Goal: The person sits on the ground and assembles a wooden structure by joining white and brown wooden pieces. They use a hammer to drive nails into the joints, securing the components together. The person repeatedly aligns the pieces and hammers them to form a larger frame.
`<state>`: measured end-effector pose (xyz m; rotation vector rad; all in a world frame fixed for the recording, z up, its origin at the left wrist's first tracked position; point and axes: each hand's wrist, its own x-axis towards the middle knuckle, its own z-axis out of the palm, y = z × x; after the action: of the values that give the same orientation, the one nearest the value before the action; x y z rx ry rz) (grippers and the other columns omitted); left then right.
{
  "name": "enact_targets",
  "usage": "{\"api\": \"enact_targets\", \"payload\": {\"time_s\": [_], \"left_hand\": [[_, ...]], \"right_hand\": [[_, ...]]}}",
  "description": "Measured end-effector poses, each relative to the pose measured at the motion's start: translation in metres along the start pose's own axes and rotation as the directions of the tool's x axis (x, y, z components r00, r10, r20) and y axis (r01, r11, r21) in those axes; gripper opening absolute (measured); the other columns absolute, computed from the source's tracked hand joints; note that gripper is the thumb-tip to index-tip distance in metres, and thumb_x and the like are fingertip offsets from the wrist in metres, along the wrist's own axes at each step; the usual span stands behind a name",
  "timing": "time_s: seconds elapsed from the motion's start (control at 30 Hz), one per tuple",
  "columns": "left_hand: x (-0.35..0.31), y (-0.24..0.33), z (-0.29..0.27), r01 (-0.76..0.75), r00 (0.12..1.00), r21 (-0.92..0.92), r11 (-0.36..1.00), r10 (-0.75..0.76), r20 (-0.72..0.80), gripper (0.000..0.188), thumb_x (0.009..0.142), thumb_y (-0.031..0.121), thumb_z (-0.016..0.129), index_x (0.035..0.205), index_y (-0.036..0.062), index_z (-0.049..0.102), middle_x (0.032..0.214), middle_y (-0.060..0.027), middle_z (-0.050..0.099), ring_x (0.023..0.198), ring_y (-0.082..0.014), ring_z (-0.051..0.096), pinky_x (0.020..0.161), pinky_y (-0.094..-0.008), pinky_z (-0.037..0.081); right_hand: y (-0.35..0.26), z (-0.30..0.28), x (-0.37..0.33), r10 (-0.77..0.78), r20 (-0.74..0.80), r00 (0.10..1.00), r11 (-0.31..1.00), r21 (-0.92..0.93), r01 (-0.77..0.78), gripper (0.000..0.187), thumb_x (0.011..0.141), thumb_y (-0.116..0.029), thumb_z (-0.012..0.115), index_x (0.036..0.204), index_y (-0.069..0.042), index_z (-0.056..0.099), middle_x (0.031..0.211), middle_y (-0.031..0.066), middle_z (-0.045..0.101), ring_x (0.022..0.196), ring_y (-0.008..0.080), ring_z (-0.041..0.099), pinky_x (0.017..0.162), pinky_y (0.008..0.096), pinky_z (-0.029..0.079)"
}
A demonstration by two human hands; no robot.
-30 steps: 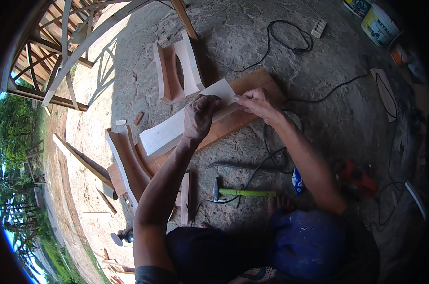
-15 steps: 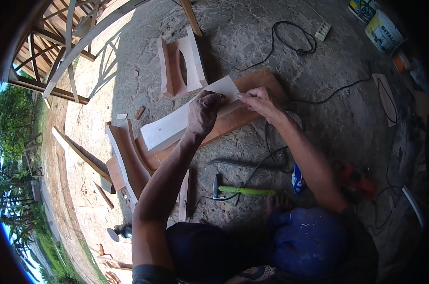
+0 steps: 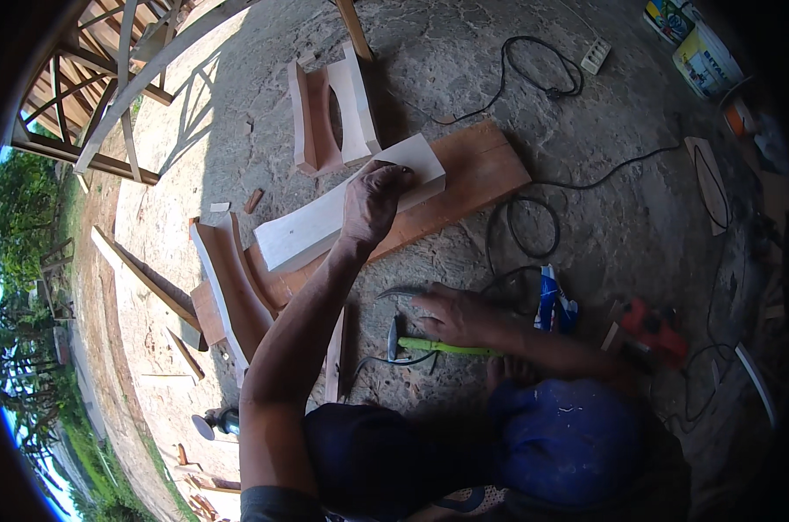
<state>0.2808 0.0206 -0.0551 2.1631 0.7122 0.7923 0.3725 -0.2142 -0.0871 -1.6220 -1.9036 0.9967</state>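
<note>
A pale wooden piece [image 3: 303, 228] with a curved side lies aslant on a reddish-brown board [image 3: 486, 165]. My left hand [image 3: 372, 204] rests on its upper face, fingers closed in a pinch; whatever may be between them is too small to make out. My right hand [image 3: 455, 315] hovers over the floor nearer to me, fingers apart and pointing left, holding nothing I can see. Just below it lies a hammer [image 3: 451, 347] with a bright green handle. The tip of a dark curved metal bar [image 3: 396, 293] shows beyond the fingers; the rest is hidden.
Two curved wooden assemblies lie on the floor, one at the far side [image 3: 359, 109] and one at left [image 3: 224, 270]. A red power tool [image 3: 655, 332] and a blue-white packet [image 3: 549, 300] lie right. Black cables [image 3: 555, 230] loop across the rough floor; buckets [image 3: 706, 61] stand far right.
My right hand has left the pale wooden piece and come back toward me, above the hammer. My left hand has stayed on the piece.
</note>
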Motion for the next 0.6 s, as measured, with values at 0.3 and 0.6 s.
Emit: {"api": "enact_targets", "payload": {"time_s": [0.3, 0.6], "left_hand": [[-0.003, -0.004, 0.000, 0.019, 1.000, -0.024, 1.000, -0.019, -0.002, 0.017, 0.093, 0.012, 0.066, 0.103, 0.0038, 0.076, 0.105, -0.0137, 0.071, 0.097, -0.0301, 0.071, 0.085, -0.0359, 0.055], [-0.005, -0.007, 0.001, 0.027, 1.000, -0.005, 1.000, -0.027, -0.017, 0.018, 0.094, 0.016, 0.065, 0.102, 0.0056, 0.077, 0.104, -0.0149, 0.071, 0.096, -0.0326, 0.071, 0.084, -0.0374, 0.055]], "right_hand": [[0.030, 0.112, -0.027, -0.160, 0.174, 0.972, 0.960, -0.200, 0.194, 0.048, 0.090, -0.018, 0.063, 0.134, -0.002, 0.052, 0.117, 0.0225, 0.060, 0.109, 0.0414, 0.063, 0.091, 0.0497, 0.052], [-0.018, 0.003, -0.040, 0.066, -0.097, 0.993, 0.931, 0.364, -0.027, 0.042, 0.095, -0.009, 0.059, 0.136, -0.003, 0.050, 0.116, 0.0236, 0.063, 0.102, 0.0401, 0.068, 0.086, 0.0467, 0.055]]}}
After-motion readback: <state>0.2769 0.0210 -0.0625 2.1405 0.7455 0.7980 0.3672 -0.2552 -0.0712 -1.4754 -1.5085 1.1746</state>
